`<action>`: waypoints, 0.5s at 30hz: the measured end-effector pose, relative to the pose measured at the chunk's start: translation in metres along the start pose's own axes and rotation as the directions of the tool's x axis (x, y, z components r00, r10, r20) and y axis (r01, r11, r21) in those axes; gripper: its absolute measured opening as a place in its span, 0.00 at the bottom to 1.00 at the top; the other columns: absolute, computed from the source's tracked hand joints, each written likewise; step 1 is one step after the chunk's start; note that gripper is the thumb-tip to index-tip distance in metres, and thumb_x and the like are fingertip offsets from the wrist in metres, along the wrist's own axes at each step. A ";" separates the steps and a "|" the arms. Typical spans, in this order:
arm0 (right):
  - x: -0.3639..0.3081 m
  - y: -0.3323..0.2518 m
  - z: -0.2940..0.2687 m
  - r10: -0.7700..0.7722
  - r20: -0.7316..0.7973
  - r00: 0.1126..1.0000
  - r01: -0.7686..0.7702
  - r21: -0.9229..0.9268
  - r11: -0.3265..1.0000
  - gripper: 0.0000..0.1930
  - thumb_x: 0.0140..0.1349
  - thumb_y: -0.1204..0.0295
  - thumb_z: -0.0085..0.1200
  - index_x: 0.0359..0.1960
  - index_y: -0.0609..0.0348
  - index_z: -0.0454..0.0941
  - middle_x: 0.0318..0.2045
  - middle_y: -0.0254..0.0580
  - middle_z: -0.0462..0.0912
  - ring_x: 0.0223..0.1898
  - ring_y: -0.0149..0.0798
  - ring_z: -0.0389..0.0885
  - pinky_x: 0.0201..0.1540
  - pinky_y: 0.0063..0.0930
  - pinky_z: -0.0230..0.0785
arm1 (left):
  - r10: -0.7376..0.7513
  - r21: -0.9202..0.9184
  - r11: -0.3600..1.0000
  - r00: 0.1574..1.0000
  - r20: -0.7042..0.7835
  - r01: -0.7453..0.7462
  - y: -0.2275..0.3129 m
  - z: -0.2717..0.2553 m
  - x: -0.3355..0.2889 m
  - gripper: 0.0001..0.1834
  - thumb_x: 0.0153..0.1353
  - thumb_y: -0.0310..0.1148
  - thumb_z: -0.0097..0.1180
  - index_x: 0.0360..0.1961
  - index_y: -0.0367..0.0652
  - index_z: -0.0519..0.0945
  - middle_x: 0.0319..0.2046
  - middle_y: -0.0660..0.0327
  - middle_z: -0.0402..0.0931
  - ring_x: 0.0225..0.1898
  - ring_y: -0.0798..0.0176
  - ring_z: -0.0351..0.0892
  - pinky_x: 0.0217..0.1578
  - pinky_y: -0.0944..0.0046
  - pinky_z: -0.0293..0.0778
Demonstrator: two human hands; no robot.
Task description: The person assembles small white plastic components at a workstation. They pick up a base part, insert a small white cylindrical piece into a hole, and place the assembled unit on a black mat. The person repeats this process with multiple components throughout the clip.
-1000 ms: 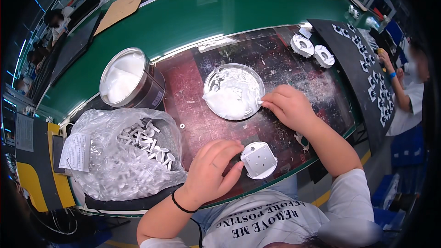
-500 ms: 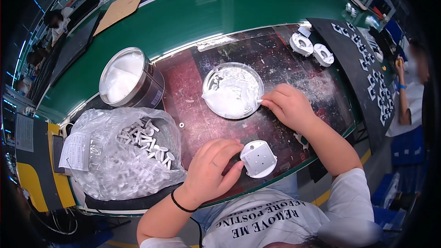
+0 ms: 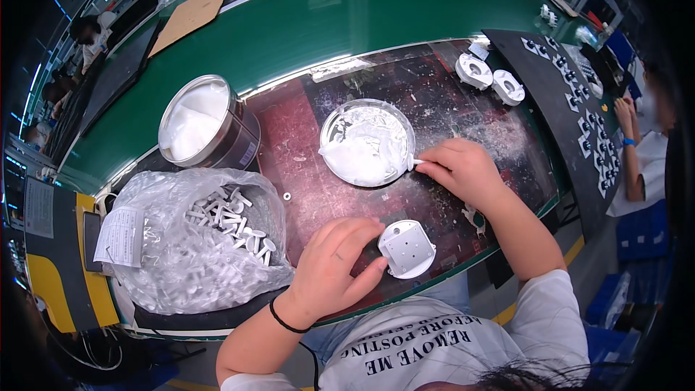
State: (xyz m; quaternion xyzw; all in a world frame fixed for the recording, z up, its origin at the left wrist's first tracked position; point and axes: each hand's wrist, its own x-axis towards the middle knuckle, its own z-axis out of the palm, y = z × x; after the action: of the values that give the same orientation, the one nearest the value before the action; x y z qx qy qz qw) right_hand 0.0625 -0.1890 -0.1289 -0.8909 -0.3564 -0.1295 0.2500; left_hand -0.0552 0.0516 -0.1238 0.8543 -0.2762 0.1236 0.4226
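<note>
Head view: wide fisheye camera, the left of a pair worn side by side on the person's head. It faces down and forward over the worktable (image 3: 315, 199). Left hand (image 3: 334, 261) and right hand (image 3: 463, 170) appear at close range; the wearer's shirt (image 3: 427, 344) occupies the lower edge.

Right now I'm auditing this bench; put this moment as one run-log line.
left hand: open, at round white part; right hand: pinching white piece at dish's rim; bag: open, white pegs inside

Glare on bench (image 3: 405, 18), dark rim, edges perhaps blurred
</note>
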 end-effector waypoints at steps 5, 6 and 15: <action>0.002 -0.021 -0.015 0.382 0.204 0.901 -0.431 0.342 0.835 0.08 0.55 0.72 0.60 0.36 0.59 0.82 0.27 0.38 0.81 0.30 0.32 0.80 0.34 0.23 0.70 | -0.095 -0.041 0.994 0.994 0.051 0.097 0.003 0.007 -0.004 0.46 0.41 0.45 0.70 0.58 0.37 0.62 0.48 0.49 0.70 0.49 0.45 0.70 0.51 0.50 0.64; -0.001 -0.028 -0.015 0.390 0.244 0.888 -0.460 0.513 0.725 0.08 0.55 0.73 0.60 0.37 0.60 0.82 0.28 0.38 0.81 0.31 0.31 0.80 0.34 0.22 0.70 | -0.102 -0.036 0.994 0.993 0.057 0.104 0.003 0.010 -0.006 0.50 0.39 0.47 0.71 0.61 0.37 0.60 0.48 0.48 0.69 0.50 0.44 0.69 0.52 0.49 0.63; -0.021 -0.044 -0.001 0.090 0.360 0.929 -0.334 0.708 0.622 0.09 0.52 0.76 0.61 0.36 0.62 0.81 0.32 0.39 0.81 0.37 0.33 0.78 0.39 0.25 0.69 | -0.046 -0.015 0.999 0.998 0.032 0.047 0.000 0.028 -0.007 0.58 0.36 0.45 0.73 0.65 0.38 0.51 0.50 0.49 0.67 0.52 0.45 0.67 0.54 0.48 0.61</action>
State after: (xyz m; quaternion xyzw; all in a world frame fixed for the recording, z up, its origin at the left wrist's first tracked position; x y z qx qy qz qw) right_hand 0.0172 -0.1743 -0.1212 -0.7489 -0.3009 0.1939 0.5577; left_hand -0.0613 0.0320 -0.1435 0.8591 -0.2639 0.0981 0.4275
